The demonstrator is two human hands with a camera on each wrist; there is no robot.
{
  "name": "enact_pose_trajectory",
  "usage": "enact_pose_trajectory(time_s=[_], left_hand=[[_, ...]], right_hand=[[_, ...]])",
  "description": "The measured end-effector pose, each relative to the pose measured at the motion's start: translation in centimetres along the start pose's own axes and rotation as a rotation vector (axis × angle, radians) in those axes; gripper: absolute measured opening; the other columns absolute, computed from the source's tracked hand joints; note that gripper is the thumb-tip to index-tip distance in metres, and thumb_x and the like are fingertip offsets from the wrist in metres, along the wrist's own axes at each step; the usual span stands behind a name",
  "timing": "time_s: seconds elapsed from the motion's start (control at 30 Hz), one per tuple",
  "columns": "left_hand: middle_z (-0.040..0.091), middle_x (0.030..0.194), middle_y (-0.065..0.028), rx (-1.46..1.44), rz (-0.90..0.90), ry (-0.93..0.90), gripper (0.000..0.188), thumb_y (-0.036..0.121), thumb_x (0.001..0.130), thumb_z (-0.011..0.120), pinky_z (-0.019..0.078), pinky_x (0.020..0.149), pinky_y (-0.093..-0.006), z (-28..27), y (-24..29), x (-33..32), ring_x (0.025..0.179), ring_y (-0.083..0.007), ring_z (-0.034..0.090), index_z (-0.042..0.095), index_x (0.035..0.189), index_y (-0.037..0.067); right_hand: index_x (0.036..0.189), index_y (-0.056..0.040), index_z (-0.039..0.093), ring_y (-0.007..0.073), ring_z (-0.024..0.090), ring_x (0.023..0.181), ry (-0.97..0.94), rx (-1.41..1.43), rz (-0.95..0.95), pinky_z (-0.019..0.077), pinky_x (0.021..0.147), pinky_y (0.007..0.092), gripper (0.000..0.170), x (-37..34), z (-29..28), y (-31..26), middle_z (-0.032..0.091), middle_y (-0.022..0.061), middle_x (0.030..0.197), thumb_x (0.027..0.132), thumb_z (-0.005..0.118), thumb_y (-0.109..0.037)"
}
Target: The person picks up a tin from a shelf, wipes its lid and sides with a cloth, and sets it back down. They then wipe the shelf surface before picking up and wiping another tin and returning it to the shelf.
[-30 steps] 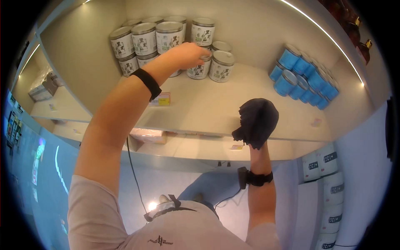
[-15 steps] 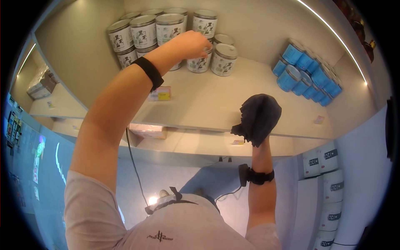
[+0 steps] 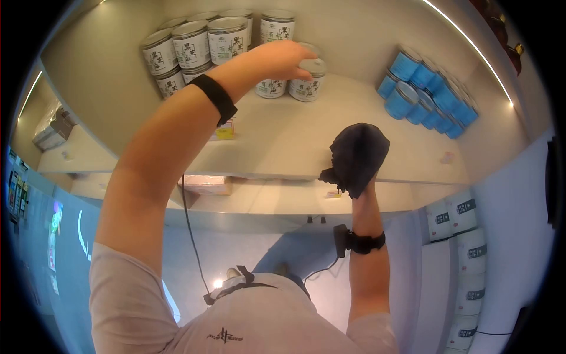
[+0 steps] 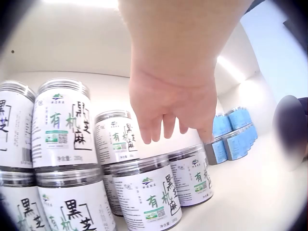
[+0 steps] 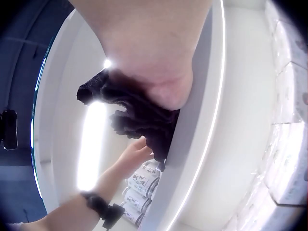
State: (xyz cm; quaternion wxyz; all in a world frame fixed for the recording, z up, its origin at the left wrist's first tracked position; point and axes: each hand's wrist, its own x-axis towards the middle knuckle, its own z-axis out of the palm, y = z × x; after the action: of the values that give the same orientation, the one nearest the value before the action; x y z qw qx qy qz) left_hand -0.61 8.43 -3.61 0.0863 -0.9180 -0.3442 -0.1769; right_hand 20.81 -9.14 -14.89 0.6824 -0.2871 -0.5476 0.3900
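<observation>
My left hand (image 3: pixel 282 62) reaches over the short front stack of white-labelled jars on the shelf. Its fingers point down, loosely spread, in the left wrist view, with nothing between them. The fingertips are right above the lids of a front jar (image 4: pixel 147 195) and the jar to its right (image 4: pixel 192 175). My right hand (image 5: pixel 166 91) grips a black cloth (image 3: pixel 359 156), which covers the back of the hand and bunches at the palm; the fingers are hidden. It hovers near the shelf's front edge, well right of the jars.
Two-high jars (image 3: pixel 191 44) stand at the left of the shelf (image 3: pixel 265 141). Several blue cans (image 3: pixel 407 100) are stacked at the right. A yellow-pink price tag (image 3: pixel 225 131) sits near my left wristband. White packages (image 3: pixel 471 256) are piled at the lower right.
My left hand has shifted right along the jars, from the middle front one to the rightmost, its fingers now more spread. The right hand with the black cloth has hardly moved.
</observation>
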Motion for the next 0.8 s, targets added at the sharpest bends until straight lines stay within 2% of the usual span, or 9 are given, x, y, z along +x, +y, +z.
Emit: enact_pose_trajectory(time_s=[0.1,0.17,0.3,0.4,0.47,0.5,0.53,0.63,0.8], left_hand=[[0.069,0.116,-0.0167,-0.009,0.040,-0.063,0.054,0.040,0.089,0.068,0.0514,0.092,-0.0455,0.0,1.8,0.8,0.108,-0.0363,0.064,0.059,0.133,0.011],[0.069,0.114,-0.0173,0.025,0.014,-0.133,0.051,0.038,0.090,0.068,0.0520,0.090,-0.0457,-0.1,2.9,1.7,0.104,-0.0368,0.065,0.059,0.133,0.011],[0.070,0.113,-0.0123,0.066,-0.053,-0.150,0.041,0.034,0.085,0.070,0.0533,0.090,-0.0447,0.3,2.8,2.7,0.106,-0.0329,0.065,0.069,0.120,0.012],[0.073,0.093,-0.0156,0.148,0.067,-0.045,0.038,0.032,0.085,0.071,0.0550,0.081,-0.0432,0.3,2.7,2.6,0.089,-0.0334,0.070,0.071,0.117,0.011],[0.073,0.094,-0.0156,0.112,0.027,-0.082,0.039,0.031,0.085,0.072,0.0551,0.082,-0.0430,0.2,2.5,2.8,0.089,-0.0331,0.070,0.071,0.118,0.011],[0.074,0.095,-0.0156,0.075,-0.016,-0.116,0.040,0.030,0.084,0.073,0.0551,0.082,-0.0428,0.1,2.4,2.8,0.089,-0.0328,0.070,0.071,0.120,0.011],[0.074,0.095,-0.0156,0.075,-0.017,-0.117,0.040,0.030,0.084,0.073,0.0551,0.082,-0.0428,0.2,2.2,2.8,0.089,-0.0328,0.070,0.071,0.120,0.011],[0.074,0.096,-0.0154,0.002,0.010,-0.091,0.041,0.027,0.083,0.074,0.0549,0.083,-0.0423,0.3,1.6,2.4,0.089,-0.0324,0.070,0.070,0.121,0.011],[0.074,0.102,-0.0141,-0.097,-0.027,-0.125,0.040,0.023,0.080,0.074,0.0550,0.088,-0.0418,0.4,0.8,2.3,0.096,-0.0325,0.069,0.072,0.118,0.012]], right_hand=[[0.088,0.0005,0.059,0.0141,0.060,0.064,-0.005,0.059,0.009,0.0503,0.058,0.0260,0.029,-0.3,-0.2,0.3,0.063,0.0070,0.072,0.073,0.081,-0.010],[0.091,0.0006,0.059,0.0148,0.060,0.064,0.239,0.656,0.360,0.0511,0.059,0.0267,0.024,-0.8,0.1,0.0,0.062,0.0075,0.072,0.076,0.077,-0.007],[0.090,0.0005,0.058,0.0149,0.059,0.063,0.058,0.134,0.100,0.0510,0.056,0.0264,0.017,-0.7,-0.8,1.2,0.061,0.0076,0.072,0.078,0.069,0.001],[0.089,0.0006,0.058,0.0138,0.059,0.062,0.104,0.133,0.161,0.0503,0.055,0.0255,0.020,-0.7,-0.9,1.5,0.061,0.0075,0.072,0.074,0.072,0.001],[0.088,0.0005,0.058,0.0134,0.059,0.062,0.095,0.106,0.166,0.0502,0.055,0.0254,0.021,-0.6,-1.7,2.8,0.061,0.0072,0.072,0.073,0.072,0.001],[0.096,0.0003,0.059,0.0180,0.060,0.065,0.041,0.135,0.122,0.0512,0.057,0.0289,0.021,-0.5,-2.0,3.5,0.062,0.0100,0.076,0.087,0.060,-0.019],[0.103,0.0001,0.060,0.0226,0.062,0.067,-0.014,0.163,0.079,0.0522,0.059,0.0325,0.040,-0.5,-2.5,4.1,0.064,0.0128,0.080,0.101,0.049,-0.038],[0.104,-0.0001,0.060,0.0225,0.063,0.068,-0.033,0.054,0.235,0.0525,0.059,0.0327,0.040,-0.5,-3.2,3.5,0.064,0.0132,0.081,0.101,0.049,-0.038],[0.105,0.0002,0.060,0.0225,0.063,0.067,0.032,0.132,0.176,0.0521,0.059,0.0323,0.040,-0.4,-2.6,3.7,0.064,0.0140,0.081,0.101,0.049,-0.038]])
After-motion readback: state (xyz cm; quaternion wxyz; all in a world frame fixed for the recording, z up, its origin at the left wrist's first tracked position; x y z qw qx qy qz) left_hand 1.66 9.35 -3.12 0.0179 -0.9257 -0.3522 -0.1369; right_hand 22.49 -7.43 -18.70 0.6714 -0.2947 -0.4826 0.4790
